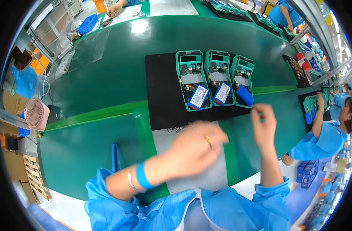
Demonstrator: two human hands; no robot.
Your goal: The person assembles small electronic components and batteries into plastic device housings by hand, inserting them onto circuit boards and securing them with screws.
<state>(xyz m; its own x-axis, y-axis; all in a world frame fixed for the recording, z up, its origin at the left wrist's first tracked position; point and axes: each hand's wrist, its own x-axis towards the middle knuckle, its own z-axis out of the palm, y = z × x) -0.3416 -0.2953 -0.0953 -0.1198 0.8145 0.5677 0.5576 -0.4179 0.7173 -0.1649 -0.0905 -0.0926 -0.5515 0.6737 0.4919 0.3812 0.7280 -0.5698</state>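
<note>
The left hand (195, 148) was blurred, the right hand (265, 125) half-curled near a blue rectangular battery (244, 95); neither grip was discernible.

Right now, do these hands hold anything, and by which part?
Nothing visible is held in the right hand, near a blue battery pack. The left hand is blurred; whether it holds something cannot be told.

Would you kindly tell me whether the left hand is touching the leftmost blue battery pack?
Apart: the head view shows black mat between the left hand and the leftmost blue battery pack.
</note>
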